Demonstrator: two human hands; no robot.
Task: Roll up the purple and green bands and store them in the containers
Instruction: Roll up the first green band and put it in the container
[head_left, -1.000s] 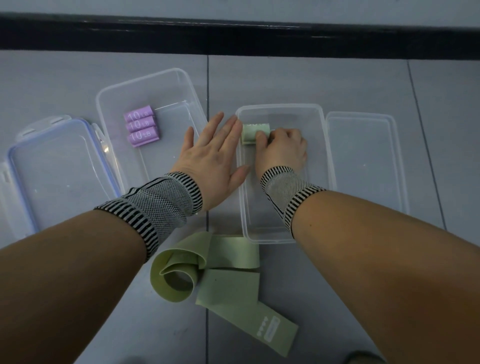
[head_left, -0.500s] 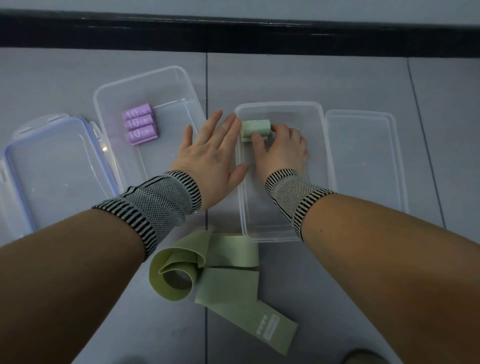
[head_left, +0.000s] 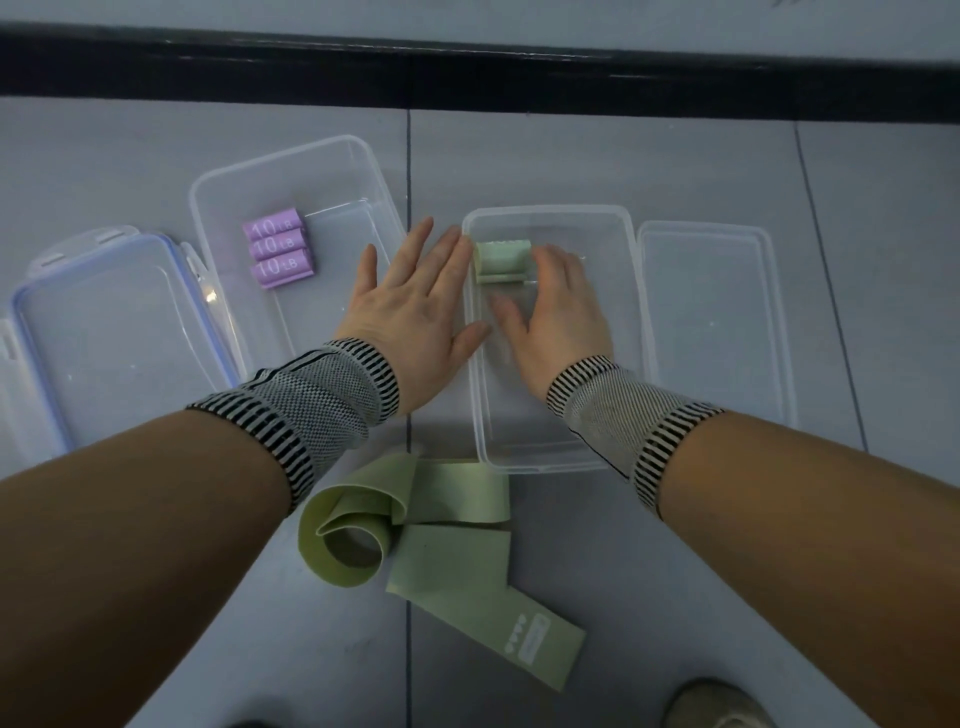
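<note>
The right hand (head_left: 553, 312) lies inside the right container (head_left: 626, 291), fingers fairly straight and relaxed, their tips touching the right end of a green roll (head_left: 501, 262) that sits at the container's far left corner; the thumb points left, clear of the roll. The left hand (head_left: 415, 312) rests flat and spread on the worktop (head_left: 571, 156) between the two containers, its fingertips and thumb against the right container's left wall, holding nothing. Three purple rolls (head_left: 280, 254) marked "10 LB" lie side by side in the left container (head_left: 311, 161). A blue-rimmed lid (head_left: 31, 322) lies just left of that container, and a clear lid (head_left: 711, 312) just right of the other. Unrolled green bands (head_left: 441, 545) lie in a loose heap on the worktop near the right container's near end, between the forearms. Both wrists wear striped knit bands.
</note>
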